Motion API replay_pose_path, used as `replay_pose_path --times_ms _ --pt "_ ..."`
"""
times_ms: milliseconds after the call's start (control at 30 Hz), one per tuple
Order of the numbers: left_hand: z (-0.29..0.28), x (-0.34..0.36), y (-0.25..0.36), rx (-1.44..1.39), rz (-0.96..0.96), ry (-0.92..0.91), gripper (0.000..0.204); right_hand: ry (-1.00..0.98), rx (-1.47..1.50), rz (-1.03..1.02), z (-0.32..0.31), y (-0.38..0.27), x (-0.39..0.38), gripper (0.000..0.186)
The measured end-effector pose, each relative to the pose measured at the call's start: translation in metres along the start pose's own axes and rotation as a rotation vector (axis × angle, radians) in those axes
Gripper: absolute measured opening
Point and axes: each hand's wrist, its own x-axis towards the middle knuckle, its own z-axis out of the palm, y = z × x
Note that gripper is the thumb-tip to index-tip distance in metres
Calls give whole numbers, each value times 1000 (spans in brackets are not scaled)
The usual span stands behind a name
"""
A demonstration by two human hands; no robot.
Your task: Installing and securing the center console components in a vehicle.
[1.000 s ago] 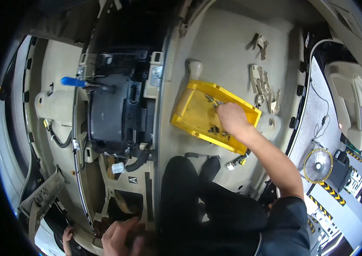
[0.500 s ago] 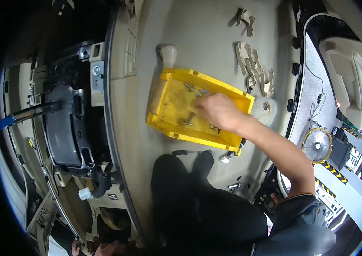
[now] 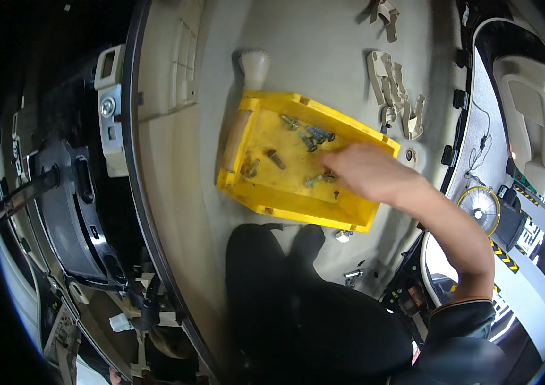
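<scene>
My right hand reaches into a yellow plastic bin from its right side. Its fingers are curled together low over the bin floor; what they hold, if anything, is hidden. Beside the fingertips lies a bolt, partly covered by the hand. A cluster of dark bolts lies just beyond the fingers. Other loose pieces are a bolt with a washer, a brownish bolt, a bolt near the left wall and a small dark screw. My left hand is not in view.
The bin rests on a beige panel in front of my dark-clothed legs. Beige trim pieces lie at the far right. A metal socket-like part lies near the right edge. Outside the opening stands a yellow fan.
My right hand has drawn back to the right within the bin, exposing more bolts. Several bolts have shifted or spread out on the bin floor. The whole view has shifted slightly.
</scene>
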Motion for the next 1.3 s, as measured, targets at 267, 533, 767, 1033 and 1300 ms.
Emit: replay_pose_path --times_ms 267,533,767,1033,1300 --pt "0 -4 -5 -60 20 34 66 93 -104 -28 21 11 10 15" --pt "4 -8 -4 -43 28 81 63 129 -180 -25 31 5 16 14" --pt "-4 -4 -1 -142 55 9 46 116 -195 138 46 16 17 21" --pt "8 0 -10 -355 262 61 44 263 390 -2 -82 -82 -33 14" --pt "12 2 -14 -435 281 126 44 759 536 -296 -182 -178 37 24"
